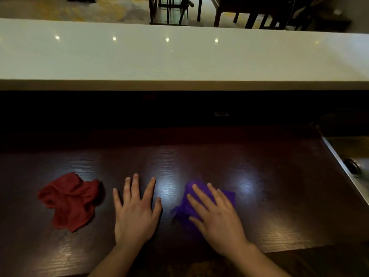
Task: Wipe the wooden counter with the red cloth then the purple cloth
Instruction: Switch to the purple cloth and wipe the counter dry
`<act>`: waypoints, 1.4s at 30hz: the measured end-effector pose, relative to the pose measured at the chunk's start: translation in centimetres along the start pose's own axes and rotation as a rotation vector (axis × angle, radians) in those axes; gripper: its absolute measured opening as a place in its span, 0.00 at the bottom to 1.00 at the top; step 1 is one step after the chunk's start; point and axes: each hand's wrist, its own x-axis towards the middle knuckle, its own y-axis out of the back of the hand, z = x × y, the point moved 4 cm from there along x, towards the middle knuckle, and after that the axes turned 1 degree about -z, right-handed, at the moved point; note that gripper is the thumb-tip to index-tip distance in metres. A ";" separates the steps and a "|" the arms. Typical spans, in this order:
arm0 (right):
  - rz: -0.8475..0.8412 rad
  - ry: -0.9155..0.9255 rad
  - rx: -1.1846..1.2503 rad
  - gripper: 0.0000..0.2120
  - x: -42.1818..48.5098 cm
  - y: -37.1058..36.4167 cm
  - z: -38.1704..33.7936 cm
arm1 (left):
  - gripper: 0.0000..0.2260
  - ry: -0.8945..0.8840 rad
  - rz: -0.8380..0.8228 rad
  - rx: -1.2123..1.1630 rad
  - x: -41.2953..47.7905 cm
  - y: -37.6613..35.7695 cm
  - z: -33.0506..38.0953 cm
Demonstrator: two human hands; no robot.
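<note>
A crumpled red cloth (69,200) lies loose on the dark wooden counter (269,186), left of my hands. My left hand (135,212) rests flat on the bare wood just right of the red cloth, fingers spread, holding nothing. My right hand (217,214) presses flat on top of a bunched purple cloth (189,206), fingers extended over it. Part of the purple cloth is hidden under that palm.
A raised white ledge (179,56) runs across behind the counter, with a dark recess below it. A metal sink (351,162) with a drain sits at the right edge. Dark chairs (171,11) and a table stand beyond the ledge.
</note>
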 end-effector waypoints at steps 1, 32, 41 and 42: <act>0.013 -0.018 -0.009 0.26 1.2 0.4 1.6 | 0.27 0.000 0.000 -0.001 0.0 0.0 0.0; 0.010 0.035 0.054 0.24 13.0 1.2 -0.8 | 0.28 0.000 -0.009 0.018 0.1 0.4 0.1; 0.004 -0.601 0.012 0.25 5.7 3.2 17.5 | 0.29 0.022 -0.029 0.018 0.0 0.4 0.4; 0.021 -0.582 0.019 0.24 5.0 2.9 15.9 | 0.29 0.024 -0.029 0.016 0.0 0.5 0.5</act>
